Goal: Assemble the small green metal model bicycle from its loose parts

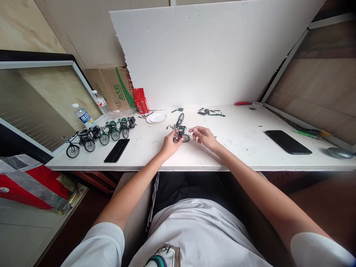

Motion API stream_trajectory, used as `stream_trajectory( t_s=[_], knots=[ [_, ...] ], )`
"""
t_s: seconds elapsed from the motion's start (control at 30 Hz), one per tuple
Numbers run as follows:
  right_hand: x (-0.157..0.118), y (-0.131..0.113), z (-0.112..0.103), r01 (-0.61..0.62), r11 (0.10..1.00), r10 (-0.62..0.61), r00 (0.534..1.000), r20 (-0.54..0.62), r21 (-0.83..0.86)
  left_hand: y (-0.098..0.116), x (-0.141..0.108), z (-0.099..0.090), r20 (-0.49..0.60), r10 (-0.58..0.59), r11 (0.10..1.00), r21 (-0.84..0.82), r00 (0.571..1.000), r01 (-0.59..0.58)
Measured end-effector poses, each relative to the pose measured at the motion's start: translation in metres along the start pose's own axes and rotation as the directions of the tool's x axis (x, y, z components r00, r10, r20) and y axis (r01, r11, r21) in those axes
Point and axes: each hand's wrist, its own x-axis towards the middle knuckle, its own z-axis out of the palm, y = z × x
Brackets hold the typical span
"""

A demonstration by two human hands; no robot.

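Near the middle of the white table, my left hand (171,144) is closed around a small model bicycle (180,129), dark with a green part. The model is tilted, one wheel pointing up and away and the other low beside my fingers. Just to its right, my right hand (204,136) has thumb and forefinger pinched together close to the model. A small, thin pale piece seems to show at those fingertips, too small to name. Behind the hands lies a heap of loose dark and green model parts (210,112).
Several finished-looking model bicycles (112,130) stand at the left, by a black phone (116,150) and a bottle (83,115). A white plate (156,118) and red packet (141,101) lie behind. Another phone (288,142) is at the right. A white foam board (194,55) stands at the back.
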Motion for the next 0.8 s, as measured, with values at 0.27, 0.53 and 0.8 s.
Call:
stream_trajectory(
  t_s=[0.27, 0.53, 0.8],
  knots=[
    [-0.004, 0.013, 0.011, 0.061, 0.934, -0.148, 0.963, -0.225, -0.353, -0.005, 0.006, -0.001, -0.021, -0.081, 0.985, -0.151, 0.996, 0.077],
    [-0.002, 0.024, 0.018, 0.093, 0.779, -0.23, 0.962, -0.146, -0.62, 0.002, 0.004, -0.002, 0.001, -0.115, 0.978, -0.177, 0.993, 0.113],
    [0.0, 0.04, 0.015, 0.083, 0.71, -0.194, 0.978, -0.08, -0.699, 0.008, 0.005, -0.004, -0.067, -0.106, 0.977, -0.192, 0.992, 0.091]
  ],
)
